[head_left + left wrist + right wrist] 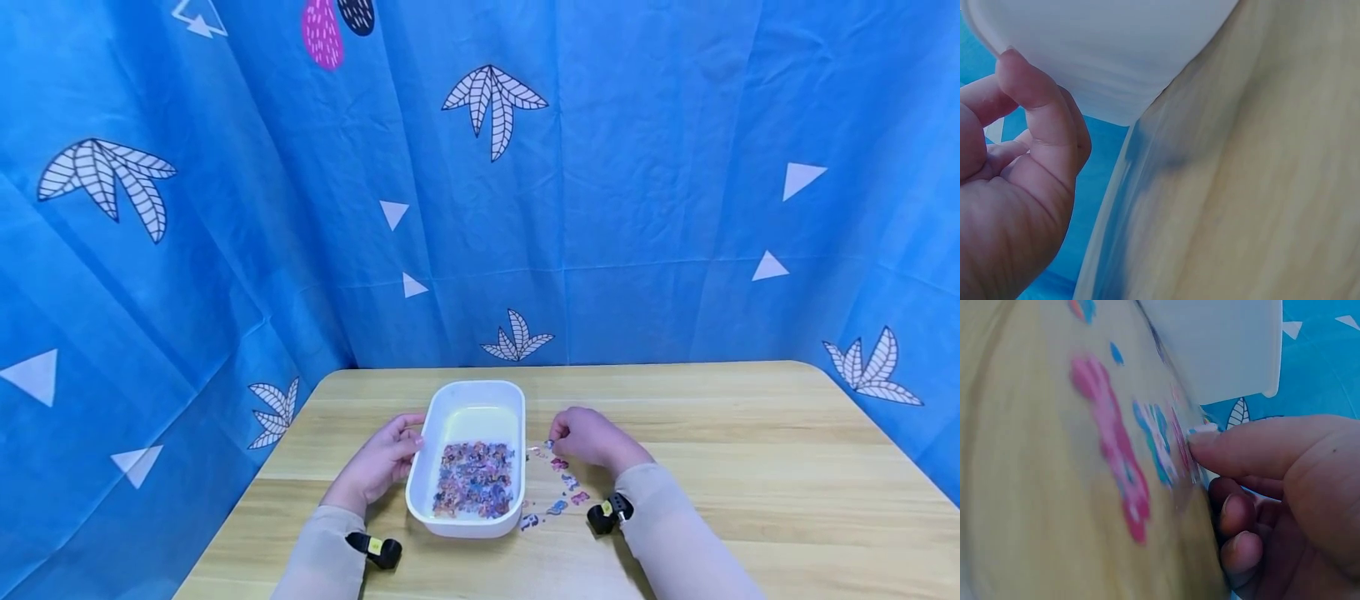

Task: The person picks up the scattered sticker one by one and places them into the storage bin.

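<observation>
A white plastic tub stands on the table, its lower half filled with a layer of small multicoloured pieces. At its left side my left hand holds the rim. In the left wrist view a bent digit meets the tub's edge. To the right of the tub my right hand pinches a small, pale and blue flat sticker-like piece between thumb and finger. Pink and blue sticker-like pieces lie loose on the table beneath that hand.
The wooden table carries several scattered pieces between the tub and the right forearm. Blue patterned curtains hang behind and at both sides. Each wrist wears a small black camera.
</observation>
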Action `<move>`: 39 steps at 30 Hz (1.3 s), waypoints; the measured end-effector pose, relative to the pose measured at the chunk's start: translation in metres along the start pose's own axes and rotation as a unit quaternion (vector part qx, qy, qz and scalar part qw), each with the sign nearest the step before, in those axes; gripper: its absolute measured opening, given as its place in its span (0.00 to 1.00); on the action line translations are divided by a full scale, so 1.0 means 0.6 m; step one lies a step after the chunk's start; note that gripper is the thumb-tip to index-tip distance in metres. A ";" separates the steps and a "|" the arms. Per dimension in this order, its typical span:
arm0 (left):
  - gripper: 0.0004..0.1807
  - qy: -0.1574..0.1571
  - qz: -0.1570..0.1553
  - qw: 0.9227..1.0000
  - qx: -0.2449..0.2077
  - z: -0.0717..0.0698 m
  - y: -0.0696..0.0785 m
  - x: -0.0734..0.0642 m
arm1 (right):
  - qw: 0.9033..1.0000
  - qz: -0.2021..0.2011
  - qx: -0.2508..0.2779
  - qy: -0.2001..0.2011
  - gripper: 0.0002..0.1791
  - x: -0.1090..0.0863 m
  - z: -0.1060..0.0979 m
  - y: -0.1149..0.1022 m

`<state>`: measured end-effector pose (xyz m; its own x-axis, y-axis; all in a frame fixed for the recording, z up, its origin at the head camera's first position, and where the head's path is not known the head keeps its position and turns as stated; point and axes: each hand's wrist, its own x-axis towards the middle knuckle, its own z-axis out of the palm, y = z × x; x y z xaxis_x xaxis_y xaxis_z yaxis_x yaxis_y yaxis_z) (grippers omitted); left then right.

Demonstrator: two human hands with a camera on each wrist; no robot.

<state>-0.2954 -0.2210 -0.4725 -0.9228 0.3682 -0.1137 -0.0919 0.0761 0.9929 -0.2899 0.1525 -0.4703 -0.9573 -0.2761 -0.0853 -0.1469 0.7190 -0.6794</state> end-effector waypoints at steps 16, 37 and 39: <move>0.29 -0.004 0.003 1.000 0.010 -0.001 0.002 -0.002 | 0.996 -0.011 0.091 0.000 0.08 -0.004 -0.007 0.017; 0.30 -0.011 0.011 1.000 0.003 -0.001 0.000 -0.003 | 0.993 0.006 0.107 0.058 0.08 -0.030 -0.079 0.041; 0.30 -0.013 0.012 1.000 0.004 0.000 -0.001 -0.003 | 0.989 0.019 0.132 0.058 0.08 -0.034 -0.085 0.043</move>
<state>-0.2937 -0.2217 -0.4731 -0.9148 0.3934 -0.0911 -0.0675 0.0736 0.9950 -0.2869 0.2094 -0.4489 -0.9852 -0.1667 -0.0404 -0.0551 0.5307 -0.8458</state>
